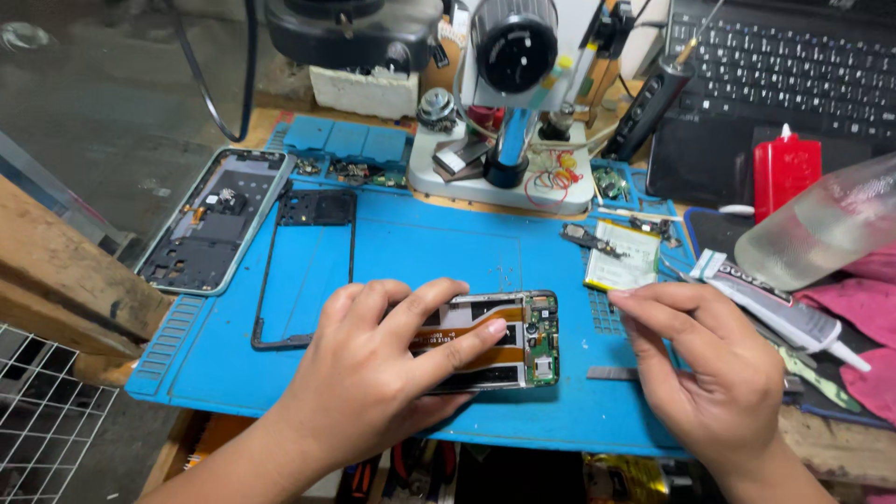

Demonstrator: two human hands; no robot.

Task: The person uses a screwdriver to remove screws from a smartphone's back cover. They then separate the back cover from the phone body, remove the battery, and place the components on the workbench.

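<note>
Bright even overhead light, soft shadows, slight wide-angle edge distortion.

A phone repair workshop. A blue repair mat [392,252] covered the wooden table [821,439]; on it lay an opened phone [495,341], a phone back shell [219,219] and a bare frame [303,271]. Behind stood a microscope [509,84], beside a laptop [775,75] and a glue tube [779,308].

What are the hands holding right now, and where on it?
The left hand steadies the opened phone on the blue mat, fingers across its middle. The right hand holds nothing visible.
</note>
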